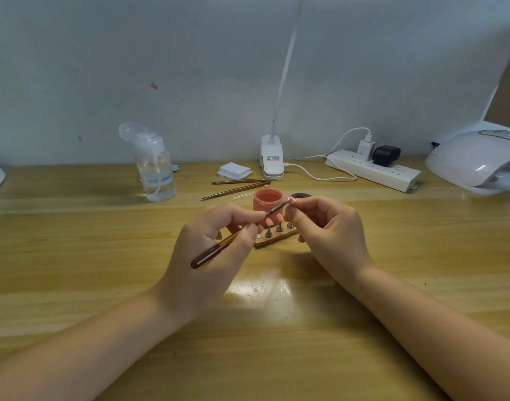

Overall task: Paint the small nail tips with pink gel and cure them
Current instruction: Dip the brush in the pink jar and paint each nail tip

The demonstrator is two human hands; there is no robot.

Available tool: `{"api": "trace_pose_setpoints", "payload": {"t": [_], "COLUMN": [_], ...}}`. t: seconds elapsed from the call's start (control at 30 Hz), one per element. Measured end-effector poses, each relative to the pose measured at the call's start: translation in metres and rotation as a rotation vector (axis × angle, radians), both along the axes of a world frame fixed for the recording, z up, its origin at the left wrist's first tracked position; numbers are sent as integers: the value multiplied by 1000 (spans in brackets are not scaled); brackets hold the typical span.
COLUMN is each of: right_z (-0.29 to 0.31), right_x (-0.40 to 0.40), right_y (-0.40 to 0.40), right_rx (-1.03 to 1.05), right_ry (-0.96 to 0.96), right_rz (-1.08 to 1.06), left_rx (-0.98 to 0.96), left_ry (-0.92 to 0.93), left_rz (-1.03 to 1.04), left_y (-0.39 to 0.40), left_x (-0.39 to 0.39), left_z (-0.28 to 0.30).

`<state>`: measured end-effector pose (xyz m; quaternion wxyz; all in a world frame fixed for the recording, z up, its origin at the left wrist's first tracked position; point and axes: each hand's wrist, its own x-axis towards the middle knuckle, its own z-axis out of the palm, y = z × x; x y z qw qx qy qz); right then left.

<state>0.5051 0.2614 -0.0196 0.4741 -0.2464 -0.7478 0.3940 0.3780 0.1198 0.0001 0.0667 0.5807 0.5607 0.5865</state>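
My left hand point(210, 250) pinches a brown nail brush point(216, 250) between thumb and forefinger, its bristle end raised up and to the right. My right hand point(323, 227) holds a small nail tip on its stand point(291, 200) at the fingertips, and the brush tip touches it. Behind both hands stands the open jar of pink gel point(267, 199), its dark lid point(301, 195) just to the right. Below the hands a small wooden holder point(274, 237) carries several metal nail stands, partly hidden by my fingers.
A white curing lamp point(476, 162) sits at the far right, a power strip point(372, 169) beside it. Two spare brushes point(236, 186), a stack of white pads point(235, 170), a clip lamp base point(272, 157) and a clear pump bottle point(157, 169) stand along the back.
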Motion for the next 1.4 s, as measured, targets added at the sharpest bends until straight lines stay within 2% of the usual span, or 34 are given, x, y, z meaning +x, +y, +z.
{"api": "trace_pose_setpoints", "payload": {"t": [0.47, 0.6, 0.8, 0.9, 1.07, 1.2, 1.4], "right_z": [3, 1, 0, -2, -4, -5, -5], "right_x": [1, 1, -1, -2, -2, -3, -3], "right_y": [-1, 0, 3, 5, 6, 6, 5], "right_rx": [-14, -19, -22, -22, -7, 7, 35], "right_ry": [5, 6, 9, -2, -12, -15, -14], "right_rz": [13, 12, -4, -26, -51, -57, -44], "left_rx": [48, -10, -29, -118, -371, -557, -669], "left_ry": [62, 55, -63, -67, 50, 43, 66], "left_rz": [29, 54, 154, 213, 282, 280, 187], "left_y": [-2, 0, 8, 26, 66, 96, 114], "left_x": [-1, -2, -7, -16, -31, -37, -30], "left_z": [2, 1, 15, 34, 60, 69, 64]}}
